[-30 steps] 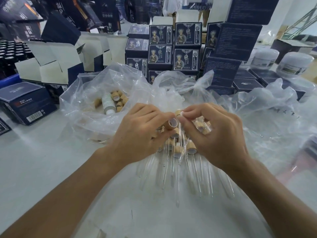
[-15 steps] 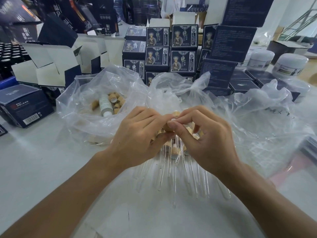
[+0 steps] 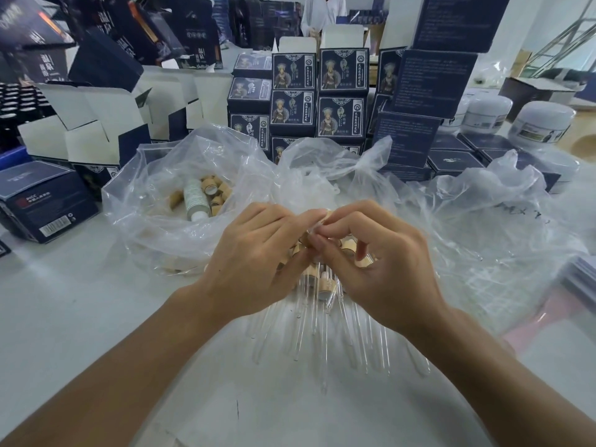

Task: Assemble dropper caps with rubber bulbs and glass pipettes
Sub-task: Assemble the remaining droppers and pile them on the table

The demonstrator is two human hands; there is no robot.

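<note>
My left hand (image 3: 258, 256) and my right hand (image 3: 374, 262) meet at the middle of the table, fingertips together around one small tan dropper cap (image 3: 329, 216). Both pinch it; the fingers hide most of the cap. Below the hands lies a bundle of finished droppers (image 3: 317, 282), tan caps on top, with clear glass pipettes (image 3: 322, 343) fanning toward me. A clear plastic bag (image 3: 154, 227) to the left holds loose tan caps (image 3: 216, 191) and a white bottle (image 3: 193, 198).
Crumpled clear plastic (image 3: 483, 227) spreads over the table's right side. Stacks of dark blue cartons (image 3: 319, 91) stand behind the bags, open white-lined boxes (image 3: 90, 130) at back left, white jars (image 3: 541, 124) at back right. A blue box (image 3: 42, 201) lies at the left edge.
My hands have drawn closer together and risen slightly. The cap that showed between my fingers a second ago is now mostly covered by both sets of fingertips.
</note>
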